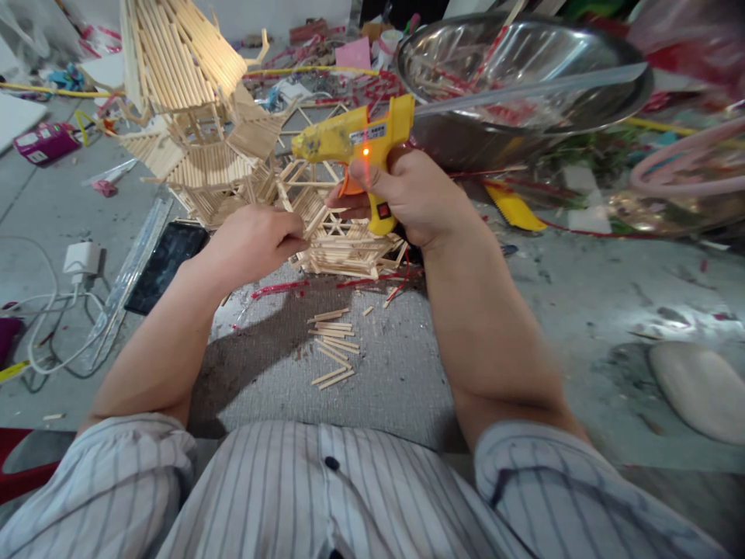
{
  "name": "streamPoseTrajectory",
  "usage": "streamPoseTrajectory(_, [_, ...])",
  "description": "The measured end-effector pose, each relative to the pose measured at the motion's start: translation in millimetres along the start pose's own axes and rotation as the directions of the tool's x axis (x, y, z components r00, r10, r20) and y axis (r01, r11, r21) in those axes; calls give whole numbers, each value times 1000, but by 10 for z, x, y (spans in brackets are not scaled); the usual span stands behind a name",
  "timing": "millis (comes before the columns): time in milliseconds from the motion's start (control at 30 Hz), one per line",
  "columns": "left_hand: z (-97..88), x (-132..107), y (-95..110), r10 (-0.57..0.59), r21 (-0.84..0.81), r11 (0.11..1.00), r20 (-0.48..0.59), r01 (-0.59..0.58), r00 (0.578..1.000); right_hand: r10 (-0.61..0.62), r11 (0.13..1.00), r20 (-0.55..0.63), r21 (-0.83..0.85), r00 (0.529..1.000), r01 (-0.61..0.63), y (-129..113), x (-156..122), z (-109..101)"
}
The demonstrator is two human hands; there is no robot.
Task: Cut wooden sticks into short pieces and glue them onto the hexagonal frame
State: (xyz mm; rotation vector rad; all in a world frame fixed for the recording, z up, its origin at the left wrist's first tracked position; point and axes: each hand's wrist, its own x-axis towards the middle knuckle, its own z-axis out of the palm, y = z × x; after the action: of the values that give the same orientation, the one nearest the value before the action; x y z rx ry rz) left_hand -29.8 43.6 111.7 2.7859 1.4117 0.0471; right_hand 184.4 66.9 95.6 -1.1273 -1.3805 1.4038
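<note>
My right hand (pixel 427 194) grips a yellow hot glue gun (pixel 361 136) with an orange trigger and a lit orange light. Its nozzle points left, and a clear glue stick (pixel 524 87) sticks out of its back. My left hand (pixel 256 242) is closed in a pinch at the edge of a low wooden-stick frame (pixel 349 252); what its fingertips hold is hidden. Behind my left hand rises a tiered stick model (pixel 201 155) with flared roof-like panels. Several short cut wooden sticks (pixel 334 341) lie loose on the grey board (pixel 384 396) in front of me.
A steel bowl (pixel 459 144) with red-and-white strips stands at the back right. A dark phone (pixel 166 268) and a white charger (pixel 81 260) with cables lie on the left. Red glue strips (pixel 279 289) lie near the frame. A pale rounded stone (pixel 698 388) sits at right.
</note>
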Motion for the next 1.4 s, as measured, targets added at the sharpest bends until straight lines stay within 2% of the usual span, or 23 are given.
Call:
streamPoseTrajectory(133, [24,2,-4,2,4,1000,-34,-2,999,12,1000,-7,19,1000,-12,-5,5,10])
streamPoseTrajectory(367, [22,3,7,-22,-19,1000,-17,21,1000,54,998,-31,32,998,-53,-58,-23,45])
streamPoseTrajectory(567, [33,-14,-17,-11,-100,995,-54,5,999,19,1000,9,3,1000,-19,6,10,-18])
streamPoseTrajectory(700, [25,-16,-8,3,-96,995,-53,-9,999,7,1000,17,-15,1000,-7,38,25,-35])
streamPoseTrajectory(867, [-82,-14,-1,-89,-31,995,92,92,992,11,1000,-12,4,1000,-11,-22,-1,11])
streamPoseTrajectory(967, [-131,-28,-21,-166,30,986,206,163,964,-4,1000,-80,24,997,6,-95,-43,3])
streamPoseTrajectory(1067, [-86,-64,-2,-214,96,976,287,194,934,-63,997,-127,36,990,68,-136,-82,-89])
streamPoseTrajectory(1133, [17,-97,43,-228,85,973,243,214,943,-129,990,-151,45,980,137,-132,-86,-181])
streamPoseTrajectory(1233, [275,-131,127,-242,-76,966,62,246,968,-175,979,-205,67,963,193,-107,-61,-316])
streamPoseTrajectory(1300, [478,-121,172,-340,-227,921,-74,316,938,-182,976,-251,71,951,205,-101,-51,-392])
streamPoseTrajectory(1400, [742,-50,214,-477,-423,820,-133,385,869,-237,965,-288,43,928,260,-123,-82,-504])
